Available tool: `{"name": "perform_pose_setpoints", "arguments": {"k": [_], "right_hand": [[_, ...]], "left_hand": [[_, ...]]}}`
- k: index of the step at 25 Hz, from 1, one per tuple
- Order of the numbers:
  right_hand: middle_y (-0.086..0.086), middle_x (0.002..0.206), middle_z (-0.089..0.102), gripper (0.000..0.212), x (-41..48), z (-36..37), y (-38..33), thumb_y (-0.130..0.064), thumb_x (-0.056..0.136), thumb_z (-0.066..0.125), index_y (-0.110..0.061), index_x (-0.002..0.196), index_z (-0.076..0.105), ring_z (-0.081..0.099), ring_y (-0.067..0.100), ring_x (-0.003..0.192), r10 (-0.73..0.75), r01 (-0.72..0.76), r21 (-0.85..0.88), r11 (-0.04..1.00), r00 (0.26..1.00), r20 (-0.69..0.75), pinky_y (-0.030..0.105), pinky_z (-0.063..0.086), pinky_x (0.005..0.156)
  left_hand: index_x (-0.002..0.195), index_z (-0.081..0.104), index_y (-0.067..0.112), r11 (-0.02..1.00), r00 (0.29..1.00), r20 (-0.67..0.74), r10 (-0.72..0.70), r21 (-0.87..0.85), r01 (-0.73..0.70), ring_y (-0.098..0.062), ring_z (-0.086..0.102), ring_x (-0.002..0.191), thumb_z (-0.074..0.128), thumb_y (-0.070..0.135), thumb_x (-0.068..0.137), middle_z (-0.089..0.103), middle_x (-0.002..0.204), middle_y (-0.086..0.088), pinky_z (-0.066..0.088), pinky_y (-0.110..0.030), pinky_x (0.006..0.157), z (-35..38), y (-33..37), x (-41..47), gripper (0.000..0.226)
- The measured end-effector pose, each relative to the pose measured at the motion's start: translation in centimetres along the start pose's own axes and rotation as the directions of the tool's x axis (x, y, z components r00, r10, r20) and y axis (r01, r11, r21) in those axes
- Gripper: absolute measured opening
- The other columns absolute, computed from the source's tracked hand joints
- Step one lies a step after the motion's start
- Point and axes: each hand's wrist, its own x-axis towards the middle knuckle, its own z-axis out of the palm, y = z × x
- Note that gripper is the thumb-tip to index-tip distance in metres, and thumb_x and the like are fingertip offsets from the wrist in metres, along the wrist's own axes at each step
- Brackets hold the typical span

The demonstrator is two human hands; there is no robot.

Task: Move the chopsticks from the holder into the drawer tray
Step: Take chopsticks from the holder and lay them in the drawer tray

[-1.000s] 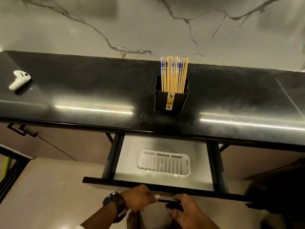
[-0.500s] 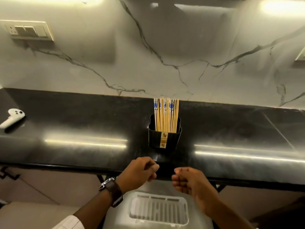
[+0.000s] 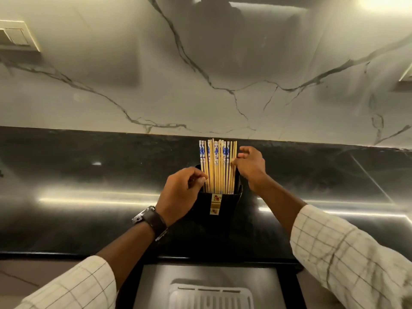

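A bundle of wooden chopsticks (image 3: pixel 218 166), some with blue-and-white tops, stands upright in a black holder (image 3: pixel 217 206) on the black counter. My left hand (image 3: pixel 182 192) is at the bundle's left side by the holder's rim, fingers curled and thumb tip against the leftmost sticks; whether it grips one is unclear. My right hand (image 3: pixel 250 166) is on the right side, fingers apart, with fingertips touching the rightmost sticks. Below the counter edge the drawer (image 3: pixel 156 282) is pulled out, and a white slotted tray (image 3: pixel 178 291) lies in it.
The glossy black counter (image 3: pixel 89 175) runs left to right against a white marble wall (image 3: pixel 200 74). A switch plate (image 3: pixel 15 36) is on the wall at the upper left. The open drawer sits directly under the holder.
Both hands left the drawer front, rose over the counter edge and reached the chopsticks, one on each side. The view tilted up, so only the tray's far end shows.
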Motion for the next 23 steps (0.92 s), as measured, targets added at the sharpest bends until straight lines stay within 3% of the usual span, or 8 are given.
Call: {"name": "perform_pose_setpoints", "arguments": {"k": [2, 4, 8, 14, 18, 21, 23], "right_hand": [[0.005, 0.110, 0.071, 0.054, 2.0, 0.4, 0.0, -0.002, 0.089, 0.068, -0.014, 0.139, 0.050, 0.073, 0.013, 0.085, 0.093, -0.091, -0.019, 0.996, 0.987, 0.128, 0.022, 0.055, 0.057], [0.005, 0.100, 0.074, 0.034, 3.3, 0.6, 0.0, -0.005, 0.090, 0.068, -0.011, 0.123, 0.062, 0.075, 0.014, 0.084, 0.107, -0.096, -0.074, 0.993, 0.980, 0.168, 0.025, 0.057, 0.062], [0.007, 0.096, 0.076, 0.005, 4.2, 0.6, 0.6, -0.009, 0.089, 0.072, -0.013, 0.091, 0.070, 0.074, 0.015, 0.084, 0.023, -0.011, -0.144, 0.989, 0.996, 0.082, 0.025, 0.058, 0.067], [0.004, 0.088, 0.074, 0.008, 2.4, -0.5, -1.0, -0.015, 0.087, 0.075, -0.010, 0.093, 0.072, 0.074, 0.016, 0.081, -0.211, 0.191, -0.183, 0.965, 0.972, -0.101, 0.038, 0.062, 0.080], [0.002, 0.098, 0.076, 0.018, -2.0, -3.2, -4.9, -0.016, 0.089, 0.073, -0.009, 0.106, 0.073, 0.073, 0.007, 0.086, -0.523, 0.501, -0.158, 0.851, 0.836, -0.165, 0.025, 0.061, 0.080], [0.002, 0.099, 0.077, 0.019, -7.1, -4.9, -7.4, -0.014, 0.091, 0.071, -0.006, 0.108, 0.073, 0.074, 0.006, 0.088, -0.729, 0.720, -0.128, 0.682, 0.683, -0.044, 0.018, 0.059, 0.079], [0.003, 0.098, 0.077, 0.019, -10.4, -5.4, -8.4, -0.011, 0.091, 0.071, -0.003, 0.108, 0.073, 0.075, 0.007, 0.089, -0.794, 0.795, -0.107, 0.597, 0.605, 0.060, 0.019, 0.059, 0.079]], "left_hand": [[0.109, 0.071, 0.007, 1.000, 1.000, 0.016, 0.016, -0.006, -0.016, -0.009, 0.069, 0.094, 0.061, 0.010, 0.098, 0.073, 0.103, -0.001, 0.057, -0.021, 0.083, 0.3, -0.2, 0.6, 0.015], [0.108, 0.071, 0.008, 1.000, 0.999, 0.036, 0.004, -0.024, -0.003, -0.006, 0.068, 0.091, 0.062, 0.008, 0.097, 0.073, 0.100, 0.000, 0.057, -0.021, 0.082, 0.6, -0.6, 0.8, 0.014], [0.104, 0.072, 0.014, 0.994, 0.995, 0.060, -0.082, -0.069, 0.086, -0.002, 0.067, 0.082, 0.062, 0.009, 0.097, 0.072, 0.094, 0.007, 0.054, -0.015, 0.074, 1.0, -1.6, 0.8, 0.013], [0.104, 0.071, 0.016, 0.965, 0.985, 0.021, -0.170, -0.198, 0.171, -0.008, 0.071, 0.084, 0.063, 0.011, 0.096, 0.075, 0.097, 0.003, 0.055, -0.021, 0.071, 1.7, -1.3, 0.8, 0.013], [0.109, 0.071, 0.009, 0.970, 0.993, -0.046, -0.109, -0.224, 0.096, -0.006, 0.071, 0.086, 0.063, 0.009, 0.096, 0.076, 0.101, -0.001, 0.058, -0.024, 0.076, 2.2, 1.1, 1.0, 0.015], [0.122, 0.067, 0.008, 0.990, 0.991, -0.133, 0.033, -0.129, -0.050, -0.005, 0.071, 0.102, 0.065, 0.013, 0.095, 0.073, 0.117, -0.001, 0.058, -0.022, 0.088, 2.3, 4.6, 1.7, 0.027], [0.115, 0.066, 0.008, 0.981, 0.983, -0.145, 0.113, -0.138, -0.134, 0.000, 0.071, 0.093, 0.065, 0.014, 0.094, 0.074, 0.107, 0.002, 0.057, -0.016, 0.083, 2.3, 6.9, 1.7, 0.022]]}}
